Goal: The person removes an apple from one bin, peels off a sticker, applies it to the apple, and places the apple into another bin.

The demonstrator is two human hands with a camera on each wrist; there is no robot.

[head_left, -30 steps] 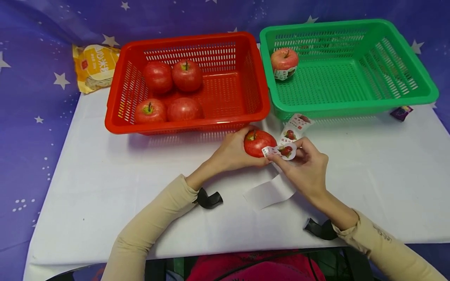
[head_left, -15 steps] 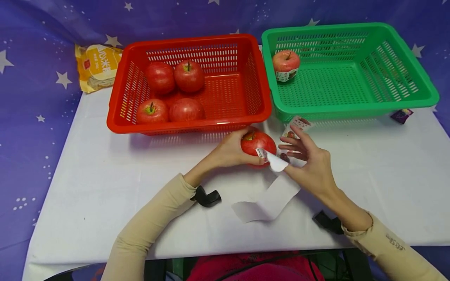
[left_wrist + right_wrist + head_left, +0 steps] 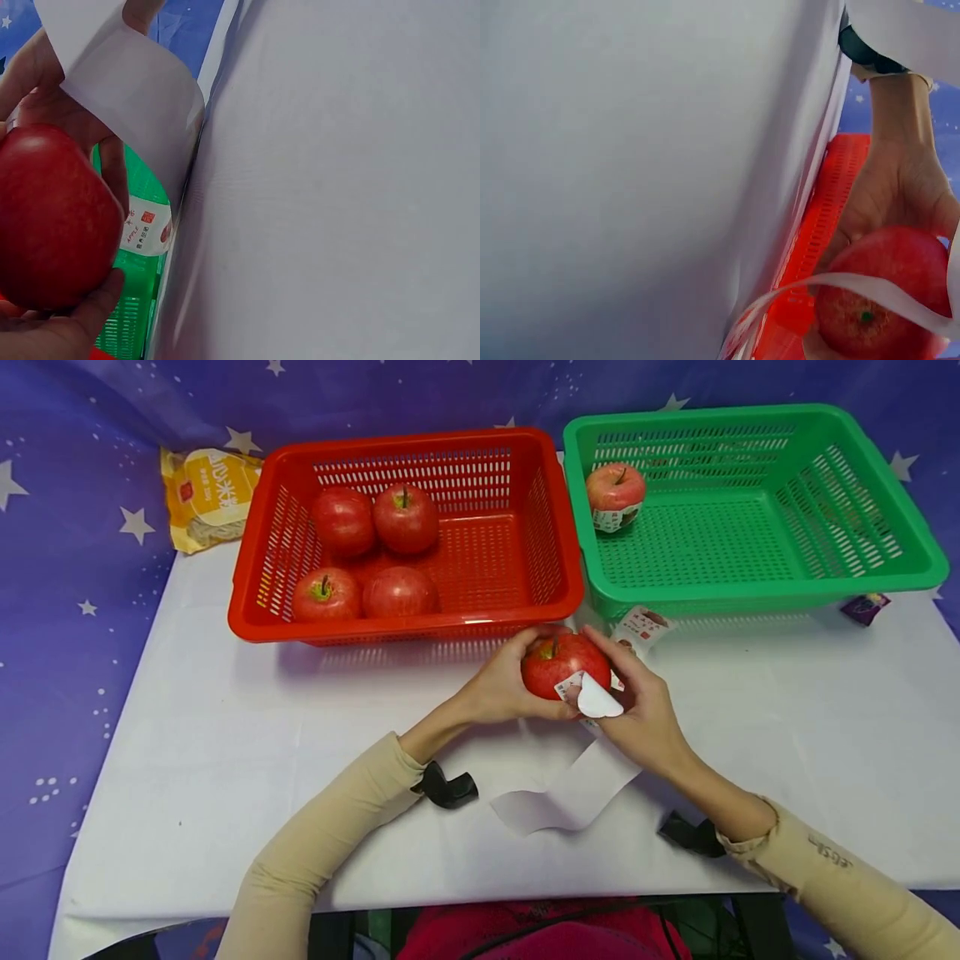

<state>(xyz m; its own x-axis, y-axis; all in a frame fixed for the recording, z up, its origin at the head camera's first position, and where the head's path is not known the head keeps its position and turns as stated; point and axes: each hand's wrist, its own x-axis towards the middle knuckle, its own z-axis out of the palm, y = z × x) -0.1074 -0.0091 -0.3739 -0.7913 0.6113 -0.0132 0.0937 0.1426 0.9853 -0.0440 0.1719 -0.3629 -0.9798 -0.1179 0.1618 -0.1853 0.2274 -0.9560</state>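
My left hand grips a red apple from its left side, thumb in front, held just before the red basket. On the apple's front right sits a printed label, one end against the skin, the other lifted with its white back showing. My right hand is round the apple's right side, index finger along the back and thumb by the lifted label. A white label strip runs beneath the right hand; its printed end shows beyond the fingers. The left wrist view shows the strip curling beside the apple.
Several apples lie in the red basket. The green basket beside it holds one labelled apple. A yellow packet stands at the back left; a small purple wrapper lies right. Black straps hang at both wrists.
My right hand first drew away from the label with fingers spread, then came back onto the apple's right side. The label's free end flipped from printed side to white back.
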